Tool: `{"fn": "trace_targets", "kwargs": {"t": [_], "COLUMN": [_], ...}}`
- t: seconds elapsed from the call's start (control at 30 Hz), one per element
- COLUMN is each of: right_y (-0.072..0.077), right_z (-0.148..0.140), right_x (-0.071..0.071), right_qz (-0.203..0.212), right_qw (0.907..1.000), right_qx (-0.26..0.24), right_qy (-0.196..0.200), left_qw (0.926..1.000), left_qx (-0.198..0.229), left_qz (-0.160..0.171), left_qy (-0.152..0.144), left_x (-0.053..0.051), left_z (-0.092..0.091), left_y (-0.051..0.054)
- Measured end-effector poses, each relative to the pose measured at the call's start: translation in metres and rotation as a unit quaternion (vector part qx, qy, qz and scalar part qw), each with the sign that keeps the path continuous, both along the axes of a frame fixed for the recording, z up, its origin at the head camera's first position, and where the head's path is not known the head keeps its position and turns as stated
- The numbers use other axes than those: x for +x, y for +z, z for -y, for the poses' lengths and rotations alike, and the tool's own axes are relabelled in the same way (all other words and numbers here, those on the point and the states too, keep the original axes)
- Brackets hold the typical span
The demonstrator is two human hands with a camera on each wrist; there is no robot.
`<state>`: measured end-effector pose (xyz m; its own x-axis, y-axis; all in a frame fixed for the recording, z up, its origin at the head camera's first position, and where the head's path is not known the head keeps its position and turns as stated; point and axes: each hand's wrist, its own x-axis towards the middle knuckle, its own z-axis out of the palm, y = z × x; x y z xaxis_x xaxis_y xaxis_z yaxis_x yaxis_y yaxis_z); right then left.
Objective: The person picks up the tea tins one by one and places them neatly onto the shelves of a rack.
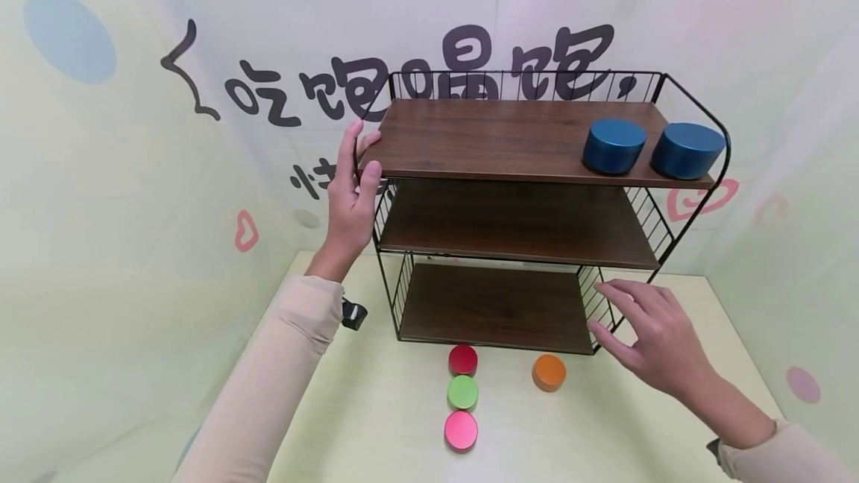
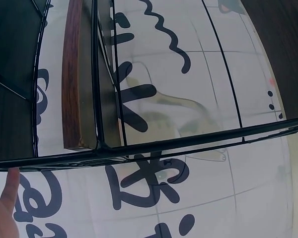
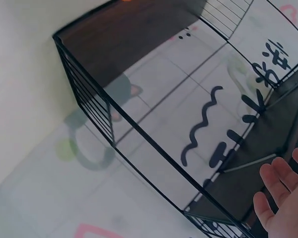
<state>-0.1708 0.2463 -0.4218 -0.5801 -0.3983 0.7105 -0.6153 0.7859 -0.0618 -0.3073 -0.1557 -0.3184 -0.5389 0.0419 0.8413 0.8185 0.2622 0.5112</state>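
A three-tier shelf rack (image 1: 496,216) with dark wood boards and a black wire frame stands on the table. At the left end of its top board, my left hand (image 1: 353,200) grips the frame, the thumb near the front corner. In the left wrist view, fingertips (image 2: 11,183) meet a black bar. My right hand (image 1: 661,334) hangs beside the rack's lower right side with fingers spread and loosely bent, holding nothing. Two blue round blocks (image 1: 614,146) (image 1: 687,150) sit at the right of the top board.
On the table (image 1: 376,423) before the rack, a red round block (image 1: 463,359), a green one (image 1: 463,392) and a pink one (image 1: 461,431) form a column. An orange round block (image 1: 549,373) lies right of them. Printed fabric walls (image 1: 134,244) stand behind and at both sides.
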Motion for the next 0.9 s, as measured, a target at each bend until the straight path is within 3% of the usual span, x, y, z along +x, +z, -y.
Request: {"fn": "trace_targets", "kwargs": {"t": [0.53, 0.6, 0.8, 0.9], "right_y": [-0.067, -0.074, -0.095, -0.106], "right_z": [0.008, 0.009, 0.012, 0.013], "right_x": [0.000, 0.000, 0.002, 0.002], "right_qz": [0.022, 0.029, 0.058, 0.067], "right_qw": [0.9993, 0.9990, 0.9977, 0.9971], "right_qx": [-0.032, -0.032, -0.033, -0.034], "right_qy": [-0.004, -0.008, -0.010, -0.009], "left_qw": [1.0000, 1.0000, 1.0000, 1.0000], "left_qx": [0.000, 0.001, -0.003, -0.003], "left_qz": [-0.004, -0.004, 0.006, 0.007], "left_qy": [0.002, 0.001, 0.004, 0.001], "left_x": [0.000, 0.003, 0.026, 0.029], "left_z": [0.000, -0.001, -0.009, -0.011], "left_y": [0.000, 0.003, 0.020, 0.021]}}
